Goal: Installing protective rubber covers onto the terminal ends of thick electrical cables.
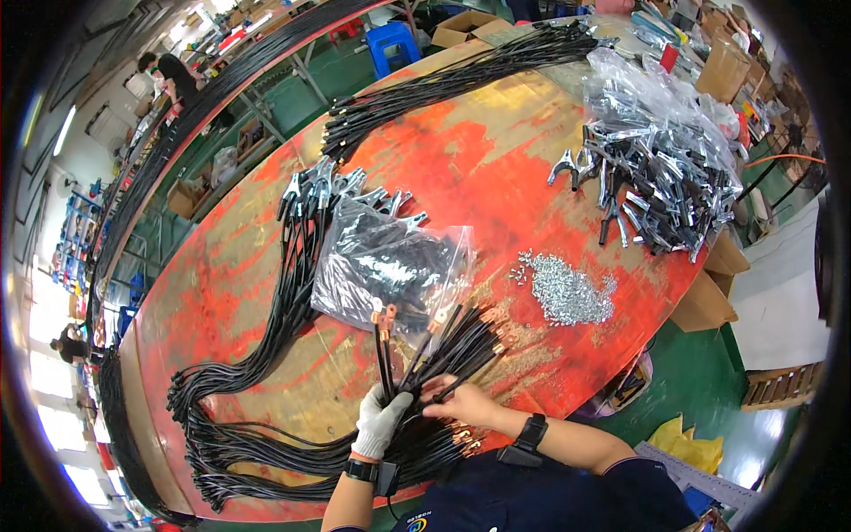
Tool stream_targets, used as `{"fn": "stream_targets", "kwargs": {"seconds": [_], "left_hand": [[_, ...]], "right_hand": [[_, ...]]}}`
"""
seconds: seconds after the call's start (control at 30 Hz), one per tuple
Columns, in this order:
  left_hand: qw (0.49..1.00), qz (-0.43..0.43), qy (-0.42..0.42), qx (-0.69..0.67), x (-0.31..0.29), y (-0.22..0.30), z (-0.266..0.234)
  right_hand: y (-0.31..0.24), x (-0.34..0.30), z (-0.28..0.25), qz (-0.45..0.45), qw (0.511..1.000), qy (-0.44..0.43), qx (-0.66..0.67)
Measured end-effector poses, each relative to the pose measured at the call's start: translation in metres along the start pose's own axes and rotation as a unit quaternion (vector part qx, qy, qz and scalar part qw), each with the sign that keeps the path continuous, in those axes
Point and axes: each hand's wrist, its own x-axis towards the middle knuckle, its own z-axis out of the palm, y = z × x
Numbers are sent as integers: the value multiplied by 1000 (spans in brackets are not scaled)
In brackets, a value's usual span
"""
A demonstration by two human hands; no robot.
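My left hand [381, 421], in a white glove, is closed around a few black cables [385, 359] that stand up with copper lugs [386, 317] on their ends. Beside it my bare right hand [465, 405] has its fingers curled on a black cable at the near side of a thick cable bundle [456, 355]. Copper lugs tip that bundle too, fanning out to the right. From both hands the cables run left across the table in long loops [266, 452]. Just beyond lies a clear plastic bag [390, 266] with dark pieces inside.
Metal spring clamps [665, 186] are heaped at the right, partly under clear plastic. A pile of small silvery screws or similar parts [567, 291] lies nearer. Clamp-ended cables [306, 239] lie left, more cables [443, 80] at the far edge. A blue stool [392, 46] stands beyond the table.
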Motion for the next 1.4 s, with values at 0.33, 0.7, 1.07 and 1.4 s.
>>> {"fn": "stream_targets", "kwargs": {"seconds": [0.33, 0.7, 1.07, 1.4], "left_hand": [[998, 23, 51, -6, 2, 2, -2], [997, -25, 69, 18, 3, 5, -1], [994, -65, 82, 28, 10, 9, -2], [995, -55, 80, 18, 7, 0, 0]], "right_hand": [[-91, 51, -151, 45, 967, -67, -243], [-29, 212, -150, -206, 682, -55, -700], [-27, 168, -183, -130, 918, 122, -356], [-52, 195, -170, -111, 809, 241, -525]]}}
